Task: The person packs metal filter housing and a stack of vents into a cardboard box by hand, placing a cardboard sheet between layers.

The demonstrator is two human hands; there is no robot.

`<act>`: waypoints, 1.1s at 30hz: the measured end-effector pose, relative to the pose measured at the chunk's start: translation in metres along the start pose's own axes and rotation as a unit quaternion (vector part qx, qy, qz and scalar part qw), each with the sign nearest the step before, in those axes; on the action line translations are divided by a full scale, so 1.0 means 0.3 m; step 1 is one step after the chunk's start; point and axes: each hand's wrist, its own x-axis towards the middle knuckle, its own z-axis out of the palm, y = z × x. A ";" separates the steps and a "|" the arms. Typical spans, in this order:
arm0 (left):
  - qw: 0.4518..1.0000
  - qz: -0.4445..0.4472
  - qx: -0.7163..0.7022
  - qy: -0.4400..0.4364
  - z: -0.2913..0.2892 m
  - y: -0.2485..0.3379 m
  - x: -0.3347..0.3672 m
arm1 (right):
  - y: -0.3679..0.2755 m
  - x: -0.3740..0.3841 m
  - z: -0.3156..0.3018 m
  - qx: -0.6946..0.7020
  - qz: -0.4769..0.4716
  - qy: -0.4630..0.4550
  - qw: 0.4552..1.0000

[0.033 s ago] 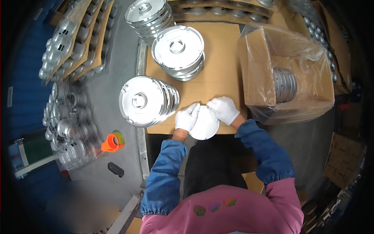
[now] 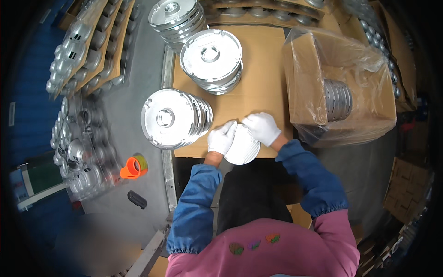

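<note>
A round, silvery-white metal disc (image 2: 243, 147) with fine ribs along its edge is tilted at the front edge of the cardboard-covered table. My left hand (image 2: 222, 137), in a white glove, is closed on the disc's left rim, thumb against its face. At the upper right rim is my gloved right hand (image 2: 262, 128), its fingers curled together over the disc's edge; whatever is between those fingertips is hidden. Just left of my hands stands a stack of round silver metal parts (image 2: 168, 119), the top one having a raised central ring.
Behind stand two more stacks of metal parts (image 2: 210, 54) (image 2: 171, 9). To the right, a plastic-lined cardboard box (image 2: 300, 78) holds a ribbed stack (image 2: 338, 100). At left are an orange tape dispenser (image 2: 134, 167), a dark oblong object (image 2: 137, 199) and bagged metal parts (image 2: 83, 152).
My right hand has shifted slightly left and up along the disc's upper rim. My left hand and the disc stay nearly where they were.
</note>
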 end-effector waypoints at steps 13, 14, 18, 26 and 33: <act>0.999 -0.031 -0.033 -0.020 -0.006 0.021 0.007 | -0.020 0.001 0.018 -0.030 -0.030 0.045 0.998; 0.999 -0.030 -0.032 -0.018 -0.008 0.014 0.005 | -0.024 0.006 0.021 -0.011 -0.036 0.073 0.997; 1.000 -0.016 -0.011 0.001 -0.006 -0.011 -0.011 | -0.018 -0.033 -0.017 -0.004 -0.045 0.014 0.999; 1.000 -0.019 -0.015 -0.009 -0.002 0.002 -0.002 | -0.006 0.006 0.015 -0.007 -0.047 0.050 0.998; 0.999 -0.036 -0.024 -0.003 -0.015 0.024 0.008 | -0.024 0.012 0.018 -0.003 -0.027 0.079 0.996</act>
